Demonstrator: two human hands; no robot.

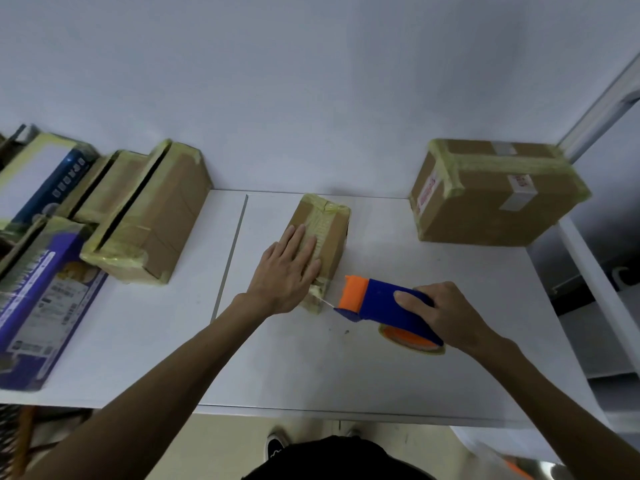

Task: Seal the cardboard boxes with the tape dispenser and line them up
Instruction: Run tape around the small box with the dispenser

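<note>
A small cardboard box (334,233) with yellowish tape along its top lies in the middle of the white table (346,368). My left hand (285,271) presses flat on its top, fingers straight. My right hand (441,311) grips the blue and orange tape dispenser (377,303) just right of the box's near end. A thin strip of tape runs from the dispenser's orange head to the box's near end. A larger taped box (495,199) stands at the back right.
At the left, several cardboard boxes (152,216) with open slits stand side by side, with blue and white printed cartons (38,299) beside them. The table's right edge meets a white shelf frame (588,268). A wall rises behind the table.
</note>
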